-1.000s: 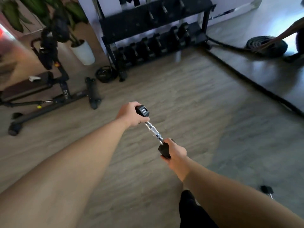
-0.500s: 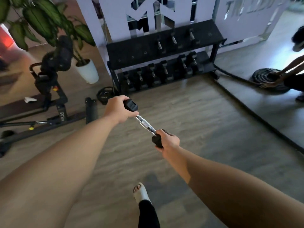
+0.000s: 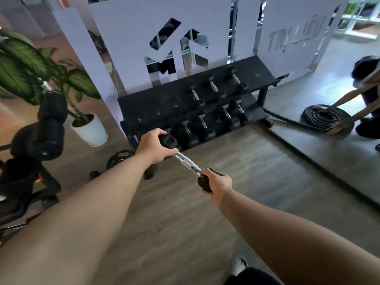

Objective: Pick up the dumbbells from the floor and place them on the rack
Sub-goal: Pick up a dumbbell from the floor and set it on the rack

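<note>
We've got one dumbbell (image 3: pixel 188 163) up off the floor, carried between both hands out in front of us. Our left hand (image 3: pixel 153 147) has its grip closed around the far black head, and our right hand (image 3: pixel 217 185) has its grip closed around the near head, so the shiny knurled handle runs bare between them, angled from upper left to lower right. It's hanging in the air above the wood floor (image 3: pixel 236 171), just short of the rack (image 3: pixel 257 79).

The rack is black, two tiers, sitting against a white cut-out panel (image 3: pixel 127 38). Top shelf has three dumbbells toward its right half, with the left part bare and showing painted numbers. Bottom shelf is pretty full, a row of bigger black dumbbells.

Stuff around: left of the rack there's a potted plant (image 3: pixel 88 128) in a white pot, and a black padded exercise machine (image 3: pixel 41 136) closer to us on the left. A black weight plate (image 3: pixel 119 158) lies flat on the floor just near the rack's lower left corner, right behind our left forearm. To the right, a thick battle rope (image 3: pixel 324 118) is coiled on a darker mat, with its tail running to the rack's foot, and another person (image 3: pixel 368 95) is crouched over the coil with both hands on it.
</note>
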